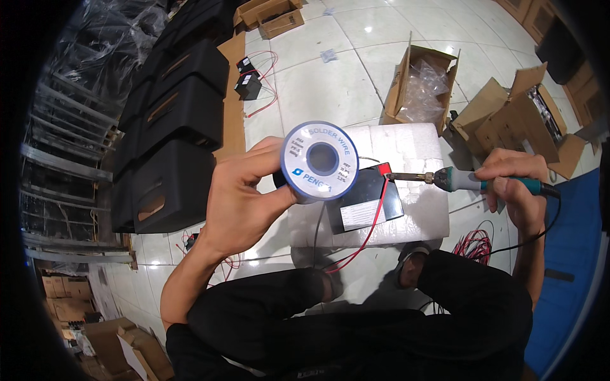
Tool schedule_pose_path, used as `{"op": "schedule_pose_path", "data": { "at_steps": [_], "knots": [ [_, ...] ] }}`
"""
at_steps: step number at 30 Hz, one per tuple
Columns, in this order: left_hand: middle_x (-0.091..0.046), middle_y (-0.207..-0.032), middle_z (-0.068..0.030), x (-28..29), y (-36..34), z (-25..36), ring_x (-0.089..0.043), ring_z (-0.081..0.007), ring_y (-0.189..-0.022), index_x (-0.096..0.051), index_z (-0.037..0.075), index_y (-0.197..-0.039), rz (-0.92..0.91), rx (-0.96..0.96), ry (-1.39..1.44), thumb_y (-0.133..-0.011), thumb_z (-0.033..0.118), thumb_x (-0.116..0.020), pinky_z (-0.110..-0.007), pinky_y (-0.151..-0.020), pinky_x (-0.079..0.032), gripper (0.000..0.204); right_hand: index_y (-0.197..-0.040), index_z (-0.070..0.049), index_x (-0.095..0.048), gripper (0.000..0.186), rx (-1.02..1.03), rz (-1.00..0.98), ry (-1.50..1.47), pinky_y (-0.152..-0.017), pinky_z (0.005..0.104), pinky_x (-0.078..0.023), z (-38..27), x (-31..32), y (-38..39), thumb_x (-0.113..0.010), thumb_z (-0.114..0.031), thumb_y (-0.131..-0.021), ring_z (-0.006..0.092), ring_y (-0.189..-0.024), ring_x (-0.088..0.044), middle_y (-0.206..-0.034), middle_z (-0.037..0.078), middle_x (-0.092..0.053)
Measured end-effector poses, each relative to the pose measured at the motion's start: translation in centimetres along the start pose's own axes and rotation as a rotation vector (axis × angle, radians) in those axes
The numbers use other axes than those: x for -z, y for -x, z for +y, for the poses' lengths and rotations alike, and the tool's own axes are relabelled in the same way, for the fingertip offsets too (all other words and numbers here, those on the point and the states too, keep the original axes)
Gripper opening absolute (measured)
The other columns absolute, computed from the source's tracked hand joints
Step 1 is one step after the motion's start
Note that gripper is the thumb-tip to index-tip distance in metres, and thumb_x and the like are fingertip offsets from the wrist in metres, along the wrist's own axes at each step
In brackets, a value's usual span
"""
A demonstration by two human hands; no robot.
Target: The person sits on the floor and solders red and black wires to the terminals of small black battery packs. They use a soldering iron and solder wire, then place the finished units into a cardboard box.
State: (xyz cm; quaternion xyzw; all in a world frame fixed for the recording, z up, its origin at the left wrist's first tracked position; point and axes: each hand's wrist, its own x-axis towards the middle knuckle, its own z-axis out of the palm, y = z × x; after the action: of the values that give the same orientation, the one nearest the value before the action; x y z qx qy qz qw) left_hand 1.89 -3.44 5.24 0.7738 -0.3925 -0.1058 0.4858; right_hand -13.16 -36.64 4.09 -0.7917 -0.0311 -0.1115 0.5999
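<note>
My left hand (244,197) is closed around a spool of solder wire (297,166), its round white and blue face turned up toward me. In my right hand (518,184) is a soldering iron (460,180) with a teal and grey handle, pointing left. Its tip meets the red terminal corner (384,169) of a black battery (387,209), where the end of a red wire (368,238) lies. The battery, with a white label, rests on a white foam block (422,216). The spool hides the battery's upper left part. A dark cord trails from the iron's handle.
Black cases (184,127) are stacked at the left. An open cardboard box (416,89) with plastic bags stands beyond the foam, another box (515,120) to its right. Small black batteries (248,86) with red wires lie on the tiles. Coiled red wire (473,246) sits near my knee.
</note>
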Motion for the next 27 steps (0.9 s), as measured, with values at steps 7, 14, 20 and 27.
{"op": "schedule_pose_path", "data": {
  "at_steps": [7,14,20,27],
  "knots": [
    [-0.073,-0.104,-0.012,-0.23,0.09,0.44,-0.064,-0.0178,-0.099,-0.073,-0.003,-0.103,0.028,0.044,0.06,-0.074,-0.004,-0.077,-0.03,-0.088,-0.049,0.029,-0.095,0.007,-0.075,0.035,0.013,-0.045,-0.018,-0.048,0.0247,-0.043,0.11,0.5,-0.42,-0.057,-0.013,-0.074,0.0124,-0.054,-0.056,-0.075,0.015,-0.064],
    [-0.073,-0.108,-0.0135,-0.29,-0.15,0.13,-0.066,-0.0209,-0.102,-0.073,-0.003,-0.107,-0.05,-0.044,-0.015,-0.073,-0.007,-0.078,-0.032,-0.091,-0.049,0.035,-0.089,0.007,-0.075,0.038,0.016,-0.013,-0.017,-0.043,0.0247,-0.042,0.49,0.37,-0.54,-0.066,-0.027,-0.076,0.014,-0.051,-0.056,-0.075,0.017,-0.064],
    [-0.073,-0.111,-0.0148,-0.5,-0.29,-0.15,-0.066,-0.0256,-0.105,-0.072,-0.002,-0.109,-0.091,-0.051,-0.032,-0.072,-0.005,-0.08,-0.036,-0.094,-0.049,0.038,-0.095,0.008,-0.075,0.035,0.006,-0.029,-0.043,-0.047,0.0241,-0.042,0.35,0.43,-0.34,-0.059,-0.016,-0.075,0.0117,-0.054,-0.055,-0.076,0.016,-0.064],
    [-0.072,-0.113,-0.0155,-0.55,-0.39,-0.29,-0.066,-0.0277,-0.108,-0.072,-0.002,-0.11,-0.106,-0.066,-0.064,-0.071,-0.004,-0.081,-0.037,-0.096,-0.049,0.04,-0.091,0.007,-0.075,0.036,-0.022,0.027,-0.09,-0.042,0.0244,-0.041,0.48,0.04,-0.19,-0.066,-0.024,-0.077,0.0133,-0.05,-0.055,-0.077,0.018,-0.064]
  ]
}}
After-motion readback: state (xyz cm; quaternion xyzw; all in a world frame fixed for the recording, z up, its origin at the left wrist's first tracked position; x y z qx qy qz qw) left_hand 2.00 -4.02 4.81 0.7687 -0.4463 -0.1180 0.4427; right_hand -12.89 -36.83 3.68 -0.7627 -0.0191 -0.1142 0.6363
